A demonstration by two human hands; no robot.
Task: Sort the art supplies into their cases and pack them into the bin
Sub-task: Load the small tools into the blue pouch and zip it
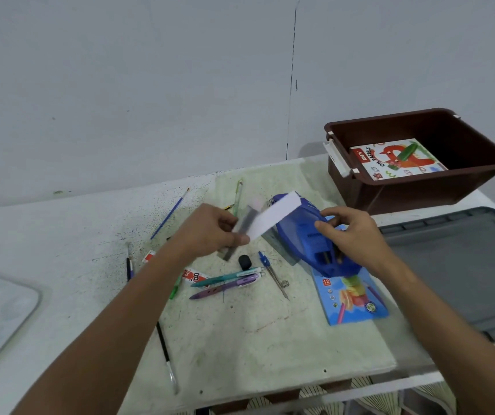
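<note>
Pinching a blurred white strip (pixel 273 215), the left hand (pixel 210 229) angles its long axis up toward the far right, at the blue case (pixel 309 235) just beside it; the right hand (pixel 351 232) grips that case on the tabletop (pixel 60 235), the nearer hand to it.

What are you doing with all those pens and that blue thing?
A person is tidying up art supplies. The left hand holds a flat white and grey piece, blurred, over the blue pencil case, which the right hand steadies. Pens, brushes and a compass lie loose on the table. An oil pastels box is already in the brown bin.
</note>
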